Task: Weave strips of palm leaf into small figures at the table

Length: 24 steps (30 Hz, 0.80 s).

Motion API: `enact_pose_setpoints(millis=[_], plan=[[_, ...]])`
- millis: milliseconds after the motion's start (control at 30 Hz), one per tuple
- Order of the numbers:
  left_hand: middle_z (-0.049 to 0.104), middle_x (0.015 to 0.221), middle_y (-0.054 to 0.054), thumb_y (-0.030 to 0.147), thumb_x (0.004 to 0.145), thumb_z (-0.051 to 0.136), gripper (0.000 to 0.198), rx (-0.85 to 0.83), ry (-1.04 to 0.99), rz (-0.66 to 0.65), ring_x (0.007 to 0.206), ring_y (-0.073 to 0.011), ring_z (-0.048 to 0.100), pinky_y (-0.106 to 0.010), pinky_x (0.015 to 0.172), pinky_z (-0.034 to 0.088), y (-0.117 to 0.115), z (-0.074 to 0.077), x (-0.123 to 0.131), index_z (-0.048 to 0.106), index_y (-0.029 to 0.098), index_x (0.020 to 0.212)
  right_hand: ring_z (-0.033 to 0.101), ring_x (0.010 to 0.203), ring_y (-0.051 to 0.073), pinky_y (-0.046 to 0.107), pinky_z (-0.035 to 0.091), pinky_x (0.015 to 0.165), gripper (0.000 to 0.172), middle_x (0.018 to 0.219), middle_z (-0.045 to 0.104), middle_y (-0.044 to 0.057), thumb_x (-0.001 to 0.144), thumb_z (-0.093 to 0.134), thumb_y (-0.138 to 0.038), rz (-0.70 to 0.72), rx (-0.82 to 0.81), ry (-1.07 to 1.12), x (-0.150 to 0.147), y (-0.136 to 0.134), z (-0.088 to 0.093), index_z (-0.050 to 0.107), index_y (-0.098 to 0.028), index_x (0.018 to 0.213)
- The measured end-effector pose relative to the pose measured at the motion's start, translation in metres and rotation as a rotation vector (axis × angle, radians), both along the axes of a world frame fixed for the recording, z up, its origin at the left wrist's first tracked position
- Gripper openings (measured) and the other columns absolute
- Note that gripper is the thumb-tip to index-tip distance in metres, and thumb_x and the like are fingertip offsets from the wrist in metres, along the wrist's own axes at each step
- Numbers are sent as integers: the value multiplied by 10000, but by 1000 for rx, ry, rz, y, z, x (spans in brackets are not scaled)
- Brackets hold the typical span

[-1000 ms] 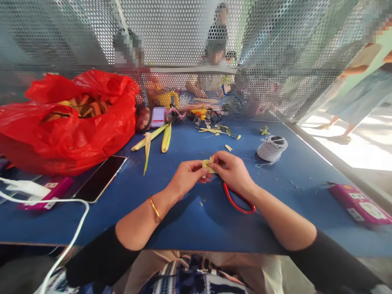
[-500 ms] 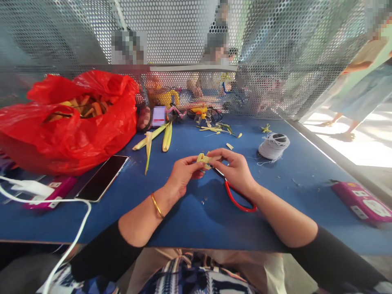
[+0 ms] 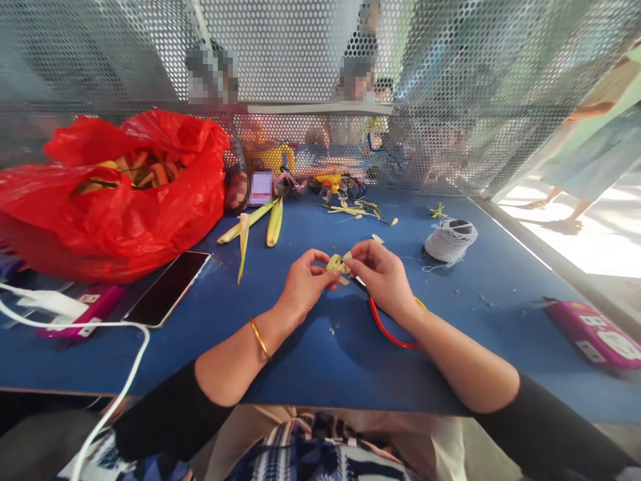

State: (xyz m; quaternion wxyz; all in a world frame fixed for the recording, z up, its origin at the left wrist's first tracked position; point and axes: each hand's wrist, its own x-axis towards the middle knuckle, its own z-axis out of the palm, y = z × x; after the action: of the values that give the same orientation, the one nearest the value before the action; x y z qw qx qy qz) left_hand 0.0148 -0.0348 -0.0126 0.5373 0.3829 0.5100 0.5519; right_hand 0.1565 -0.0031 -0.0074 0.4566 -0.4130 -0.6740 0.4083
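Note:
Above the middle of the blue table, a small folded piece of pale yellow-green husk-like leaf (image 3: 334,262) is pinched between both hands. My left hand (image 3: 306,279) closes its thumb and fingers on the left side of it. The fingertips of my right hand (image 3: 379,270) are closed on its right end. Under the right hand and wrist lies a pair of scissors (image 3: 383,329) with red handles, its blades and grip partly hidden. Left of the hands are several longer husk strips (image 3: 274,224). A spool of white string (image 3: 450,240) stands to the right.
A red plastic bag (image 3: 180,214) full of husk pieces stands at the left. Near it lie a phone (image 3: 167,288), a magenta box (image 3: 103,304) and a white cable (image 3: 143,341). Another magenta box (image 3: 598,332) is at right. A perforated metal screen (image 3: 295,53) borders the back; people are beyond it.
The folded leaf has turned and opened out a little between the fingers. My right hand has shifted slightly right, its fingertips drawn away from the left hand's.

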Motion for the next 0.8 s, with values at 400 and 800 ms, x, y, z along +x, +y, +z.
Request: enact_pose_setpoints(millis=[400,800], plan=[[628,545,28,229,606,809,290,56,269,20,464,-118,579,-223,487,426,-1,-4,1,537,184,695,537,515,113,242,393,520,69,564,631,-25,678,604,-224,-49,-110,-182,0,1,3,660,-184,669],[676,649,5,221,716,704,145,193,623,11,574,-135,618,-226,550,396,-5,-9,-1,560,207,723,566,481,99,228,424,508,53,558,616,-33,666,607,-142,-16,-239,-183,3,3,6,621,-174,626]])
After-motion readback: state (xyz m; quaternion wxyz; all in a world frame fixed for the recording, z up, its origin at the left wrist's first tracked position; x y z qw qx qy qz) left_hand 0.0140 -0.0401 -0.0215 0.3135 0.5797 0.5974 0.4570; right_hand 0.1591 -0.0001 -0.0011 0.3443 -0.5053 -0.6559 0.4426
